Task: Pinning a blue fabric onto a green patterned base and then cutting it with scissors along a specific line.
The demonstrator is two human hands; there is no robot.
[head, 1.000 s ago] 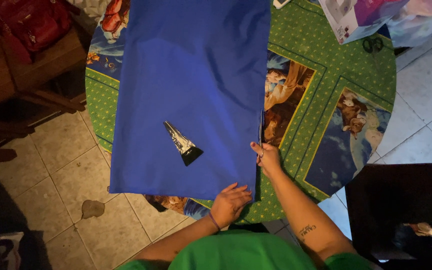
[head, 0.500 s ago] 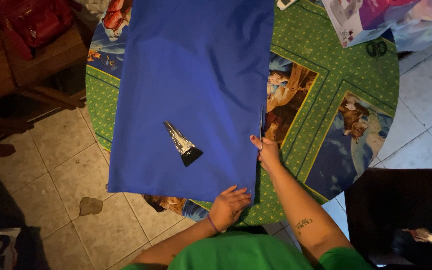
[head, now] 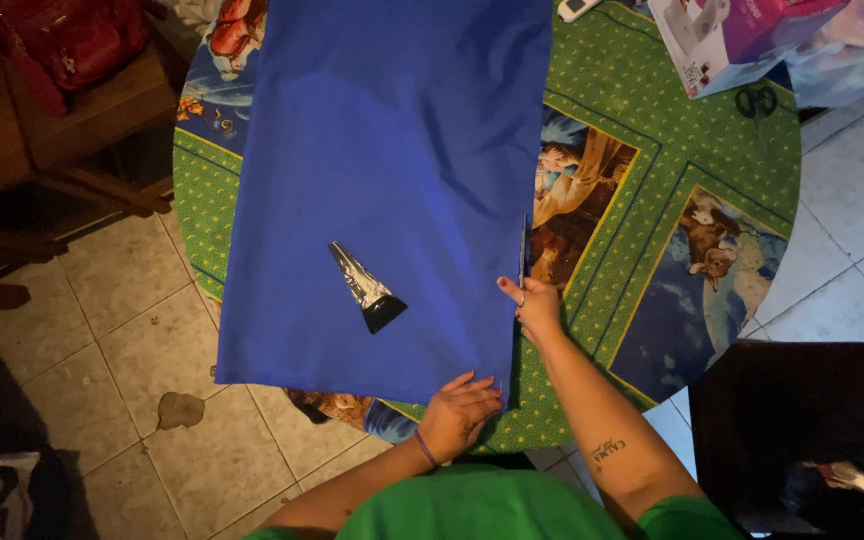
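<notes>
One sheet of blue fabric (head: 392, 180), smooth and matte, is spread over the left and middle of a round counter (head: 652, 130) covered by a green dotted cloth with picture panels; the fabric's near edge hangs over the counter's lower rim. One small cone-shaped object (head: 366, 288), silvery with a dark wide end, is laid on the fabric at lower centre. Two hands are seen at the bottom centre of the frame. The right hand (head: 532, 308) is closed around the handles of a pair of scissors (head: 523, 255), whose slim blades are pointed away up the frame along the fabric's right edge; the forearm is stretched diagonally from the lower right. The left hand (head: 460, 408) is laid flat and open, fingers spread, on the fabric's lower right corner, with a thin purple band at the wrist. A second pair of scissors (head: 756, 100) with dark handles is seen at the upper right, just below one white and pink box (head: 732, 35). One dark chair (head: 792, 420) is placed at lower right on the tiled floor (head: 152, 360).
</notes>
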